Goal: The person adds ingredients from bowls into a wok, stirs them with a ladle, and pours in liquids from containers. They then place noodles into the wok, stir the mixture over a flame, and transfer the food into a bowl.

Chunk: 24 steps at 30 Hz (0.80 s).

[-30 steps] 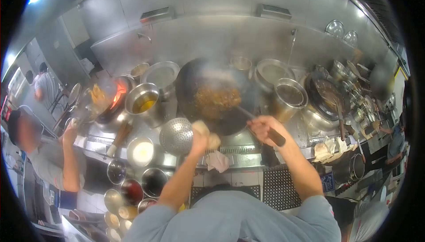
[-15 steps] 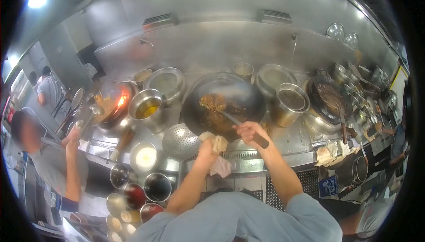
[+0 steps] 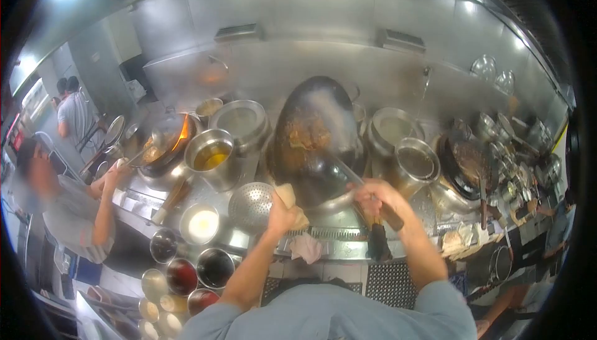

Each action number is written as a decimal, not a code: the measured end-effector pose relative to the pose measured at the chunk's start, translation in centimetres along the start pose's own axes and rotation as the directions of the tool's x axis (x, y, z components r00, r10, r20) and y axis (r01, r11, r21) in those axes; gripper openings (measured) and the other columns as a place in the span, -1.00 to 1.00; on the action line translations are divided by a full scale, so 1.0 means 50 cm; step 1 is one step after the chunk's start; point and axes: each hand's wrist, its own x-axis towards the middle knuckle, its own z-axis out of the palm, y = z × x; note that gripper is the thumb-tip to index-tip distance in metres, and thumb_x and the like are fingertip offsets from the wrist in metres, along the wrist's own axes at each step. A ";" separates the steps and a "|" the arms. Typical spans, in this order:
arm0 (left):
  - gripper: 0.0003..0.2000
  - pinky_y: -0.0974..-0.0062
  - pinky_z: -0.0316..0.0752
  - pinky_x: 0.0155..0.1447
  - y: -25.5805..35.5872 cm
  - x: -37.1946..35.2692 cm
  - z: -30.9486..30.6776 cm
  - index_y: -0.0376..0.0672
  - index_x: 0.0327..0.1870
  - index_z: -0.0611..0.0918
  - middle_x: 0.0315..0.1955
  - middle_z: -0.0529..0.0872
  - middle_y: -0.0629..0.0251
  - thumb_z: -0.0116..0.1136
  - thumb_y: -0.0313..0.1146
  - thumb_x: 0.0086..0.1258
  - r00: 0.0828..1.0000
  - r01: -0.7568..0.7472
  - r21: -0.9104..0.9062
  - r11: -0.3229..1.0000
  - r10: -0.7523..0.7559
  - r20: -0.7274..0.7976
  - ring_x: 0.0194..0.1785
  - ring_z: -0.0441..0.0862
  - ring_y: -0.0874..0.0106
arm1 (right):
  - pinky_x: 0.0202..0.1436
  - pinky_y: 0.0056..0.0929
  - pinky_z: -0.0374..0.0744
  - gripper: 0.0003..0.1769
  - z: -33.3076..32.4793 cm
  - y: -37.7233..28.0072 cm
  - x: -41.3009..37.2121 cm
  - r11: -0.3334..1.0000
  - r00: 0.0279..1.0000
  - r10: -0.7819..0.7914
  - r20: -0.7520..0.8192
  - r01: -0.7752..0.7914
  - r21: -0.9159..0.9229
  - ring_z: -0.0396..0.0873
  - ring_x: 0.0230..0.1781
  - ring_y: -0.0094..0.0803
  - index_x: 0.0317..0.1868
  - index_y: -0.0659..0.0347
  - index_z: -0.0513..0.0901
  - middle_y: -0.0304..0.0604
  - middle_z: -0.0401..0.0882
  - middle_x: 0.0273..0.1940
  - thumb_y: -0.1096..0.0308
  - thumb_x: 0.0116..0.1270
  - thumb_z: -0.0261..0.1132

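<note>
My left hand (image 3: 283, 215) is closed around a folded beige cloth (image 3: 287, 195) at the near left rim of a large black wok (image 3: 323, 94). The wok is tilted, its far side raised high over the burner. Brown food (image 3: 308, 135) lies inside under steam. In my right hand (image 3: 379, 197) is the handle of a ladle (image 3: 342, 167), its shaft reaching into the wok; the food and blur hide its head. A perforated strainer (image 3: 250, 206) rests just left of my left hand, and a pink cloth (image 3: 306, 248) hangs on the counter edge below.
To the left stand a pot of yellow oil (image 3: 211, 156), a white-filled container (image 3: 202, 225) and several sauce containers (image 3: 182, 276). Metal pots (image 3: 418, 158) and another wok (image 3: 466, 153) are on the right. A co-worker (image 3: 81, 209) works at a flaming wok (image 3: 168, 144) on the left.
The wok has gone from lying level to tilted, its far side up. My right hand has moved right and slightly down with the ladle; my left hand has shifted slightly left. The view has turned a little.
</note>
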 end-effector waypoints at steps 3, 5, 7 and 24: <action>-0.47 0.17 0.47 0.05 -0.057 0.016 0.087 -0.39 0.11 0.31 -0.13 0.61 -0.09 0.20 -0.34 0.17 0.956 -0.214 -0.069 0.974 0.195 -0.218 -0.07 0.60 -0.02 | -0.66 -0.74 0.15 -0.46 -0.066 0.153 0.058 0.933 0.952 -0.307 -0.004 0.302 0.196 0.22 -0.68 -0.79 0.30 0.31 0.38 -0.49 0.32 -0.54 0.38 0.30 0.18; -0.56 0.21 0.51 0.00 -0.066 0.026 0.121 -0.39 0.06 0.37 -0.15 0.61 -0.05 0.16 -0.36 0.21 0.963 -0.186 -0.219 0.958 0.134 -0.233 -0.10 0.62 0.06 | -0.80 -0.76 0.23 -0.51 -0.018 0.205 0.074 0.931 0.956 -0.270 0.111 0.230 0.284 0.29 -0.77 -0.73 0.29 0.39 0.32 -0.40 0.35 -0.53 0.53 0.34 0.07; -0.65 0.25 0.54 -0.04 -0.072 0.006 0.127 -0.39 0.01 0.42 -0.18 0.61 0.02 0.10 -0.37 0.28 0.998 -0.004 -0.513 0.859 -0.028 -0.054 -0.13 0.63 0.11 | -0.80 -0.72 0.26 -0.58 -0.019 0.158 0.078 0.923 0.981 -0.155 0.115 0.102 0.372 0.29 -0.78 -0.71 0.21 0.42 0.35 -0.38 0.36 -0.53 0.50 0.35 0.07; -0.72 0.22 0.52 -0.15 -0.058 0.075 0.089 -0.39 -0.06 0.42 -0.33 0.57 0.05 -0.07 -0.38 0.31 0.896 0.444 -0.751 0.488 -0.260 0.361 -0.32 0.58 0.10 | -0.80 -0.68 0.23 -0.81 -0.069 0.113 0.030 0.907 0.992 0.124 0.010 -0.117 0.404 0.24 -0.78 -0.77 -0.04 0.32 0.40 -0.46 0.30 -0.56 0.50 0.36 0.07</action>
